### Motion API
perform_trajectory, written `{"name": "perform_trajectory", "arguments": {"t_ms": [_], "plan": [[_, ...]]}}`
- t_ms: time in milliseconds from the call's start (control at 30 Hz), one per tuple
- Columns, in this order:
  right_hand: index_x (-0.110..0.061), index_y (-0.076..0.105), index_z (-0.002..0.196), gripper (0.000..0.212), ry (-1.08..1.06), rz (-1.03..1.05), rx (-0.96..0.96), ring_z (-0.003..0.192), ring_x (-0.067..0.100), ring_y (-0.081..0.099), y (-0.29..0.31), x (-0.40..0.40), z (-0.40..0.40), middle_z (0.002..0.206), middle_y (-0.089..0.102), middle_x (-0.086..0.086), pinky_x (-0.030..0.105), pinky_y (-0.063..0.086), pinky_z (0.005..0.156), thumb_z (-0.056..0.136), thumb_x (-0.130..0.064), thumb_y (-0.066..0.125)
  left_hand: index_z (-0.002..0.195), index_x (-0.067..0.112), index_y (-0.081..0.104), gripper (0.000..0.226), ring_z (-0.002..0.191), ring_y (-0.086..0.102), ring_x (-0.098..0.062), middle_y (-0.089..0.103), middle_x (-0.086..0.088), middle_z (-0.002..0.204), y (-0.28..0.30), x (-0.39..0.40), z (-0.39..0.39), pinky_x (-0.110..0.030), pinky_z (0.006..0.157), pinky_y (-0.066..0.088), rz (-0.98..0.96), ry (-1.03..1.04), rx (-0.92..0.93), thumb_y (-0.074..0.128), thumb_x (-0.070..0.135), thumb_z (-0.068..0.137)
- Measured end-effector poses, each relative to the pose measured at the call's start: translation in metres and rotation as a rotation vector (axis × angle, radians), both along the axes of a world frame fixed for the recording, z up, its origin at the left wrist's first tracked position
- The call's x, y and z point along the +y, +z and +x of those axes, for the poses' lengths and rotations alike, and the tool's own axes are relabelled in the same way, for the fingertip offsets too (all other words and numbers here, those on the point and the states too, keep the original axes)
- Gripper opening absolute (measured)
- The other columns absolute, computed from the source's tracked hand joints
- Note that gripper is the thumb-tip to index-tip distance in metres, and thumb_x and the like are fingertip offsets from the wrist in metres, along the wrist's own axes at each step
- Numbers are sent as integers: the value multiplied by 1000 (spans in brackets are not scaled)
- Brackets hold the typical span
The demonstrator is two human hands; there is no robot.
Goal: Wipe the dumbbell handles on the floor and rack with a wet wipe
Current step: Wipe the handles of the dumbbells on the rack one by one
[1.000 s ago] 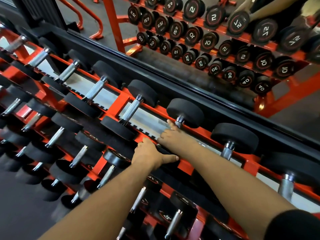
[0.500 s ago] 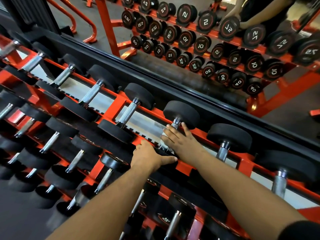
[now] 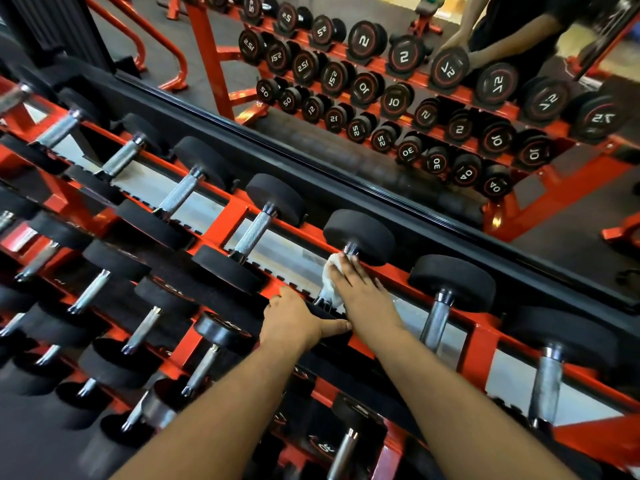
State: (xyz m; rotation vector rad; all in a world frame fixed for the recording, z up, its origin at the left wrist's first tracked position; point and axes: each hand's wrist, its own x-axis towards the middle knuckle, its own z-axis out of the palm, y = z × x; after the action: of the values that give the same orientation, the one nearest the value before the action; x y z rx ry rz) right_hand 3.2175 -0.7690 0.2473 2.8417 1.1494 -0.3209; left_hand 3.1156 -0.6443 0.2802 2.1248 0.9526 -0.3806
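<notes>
A black dumbbell (image 3: 360,233) lies on the top tier of the orange rack (image 3: 235,220). My right hand (image 3: 360,289) lies over its metal handle and holds a white wet wipe (image 3: 329,277) around it, fingertips up against the far head. The handle is almost wholly hidden under the hand and wipe. My left hand (image 3: 294,320) grips the near head of the same dumbbell, thumb stretched toward my right wrist.
More dumbbells with bare knurled handles (image 3: 254,232) fill the top tier on both sides, and lower tiers (image 3: 145,327) hold others. A mirror (image 3: 381,98) behind the rack reflects the numbered dumbbells and my arms.
My right hand has slid up the handle toward the far head, and the white wipe now shows beside its fingers. My left hand stays on the near head.
</notes>
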Motion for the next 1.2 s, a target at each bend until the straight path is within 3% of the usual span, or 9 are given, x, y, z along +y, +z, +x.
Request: {"name": "perform_trajectory", "arguments": {"t_ms": [100, 233, 333, 400, 633, 833, 933, 1067, 1200], "plan": [[-38, 8, 161, 88, -224, 288, 233, 147, 28, 34, -5, -3, -5, 167, -10, -16, 41, 40, 110, 95, -9, 60, 156, 5, 18, 148, 148, 30, -34, 32, -17, 158, 0, 0, -2, -46, 117, 38, 32, -39, -27, 89, 76, 47], [-34, 27, 158, 68, -435, 703, 548, 143, 10, 36, -1, -3, -14, 162, 27, -13, 23, 36, 108, 100, -18, 59, 162, 7, 1, 162, 151, 25, -35, 24, -17, 164, 3, 3, -1, -47, 118, 35, -3, -88, -27, 92, 73, 44], [-29, 56, 140, 48, -777, 1199, 1016, 109, 10, 65, 5, 11, -22, 127, 67, -4, 27, 52, 89, 94, -14, 62, 161, 7, 4, 163, 149, 29, -36, 28, -17, 161, 2, 6, -1, -48, 119, 36, -27, -109, -21, 94, 70, 41], [-16, 67, 114, 20, -959, 1352, 1073, 88, 15, 68, 9, 22, -11, 101, 71, 5, 30, 53, 78, 95, -15, 63, 160, 7, 9, 158, 147, 32, -35, 30, -16, 159, 0, 6, -1, -47, 118, 38, -30, -97, -32, 95, 68, 42], [-9, 71, 86, 17, -1205, 1327, 1250, 71, 22, 68, 9, 52, 30, 73, 70, 8, 47, 55, 93, 88, -25, 75, 155, 9, 22, 145, 143, 36, -32, 36, -13, 155, -4, 6, -1, -48, 113, 43, -11, -80, -49, 93, 70, 44], [-5, 72, 96, 27, -1290, 1427, 1213, 96, 28, 68, -2, 46, 37, 94, 72, 14, 49, 47, 107, 82, -27, 77, 153, 10, 25, 139, 144, 33, -31, 36, -10, 155, -7, 5, -1, -44, 114, 41, -20, -60, -88, 94, 66, 46], [0, 69, 111, 47, -1264, 1310, 1157, 88, 27, 68, 3, 54, 42, 87, 70, 13, 46, 54, 95, 73, -25, 83, 153, 11, 27, 139, 143, 35, -30, 38, -9, 153, -9, 5, 0, -45, 114, 42, -22, -55, -90, 94, 66, 44], [-12, 65, 79, 23, -1263, 1167, 1285, 61, 18, 64, 13, 60, 48, 66, 64, 4, 41, 58, 90, 85, -29, 78, 148, 14, 31, 132, 142, 37, -30, 39, -8, 152, -9, 5, 0, -46, 112, 43, -32, -56, -89, 94, 66, 44], [-8, 69, 93, 24, -1211, 1343, 1295, 77, 20, 68, 2, 45, 41, 80, 68, 7, 41, 56, 87, 83, -27, 81, 148, 13, 32, 132, 140, 38, -29, 40, -7, 149, -8, 6, -1, -46, 112, 44, -18, -59, -99, 93, 67, 45]]}}
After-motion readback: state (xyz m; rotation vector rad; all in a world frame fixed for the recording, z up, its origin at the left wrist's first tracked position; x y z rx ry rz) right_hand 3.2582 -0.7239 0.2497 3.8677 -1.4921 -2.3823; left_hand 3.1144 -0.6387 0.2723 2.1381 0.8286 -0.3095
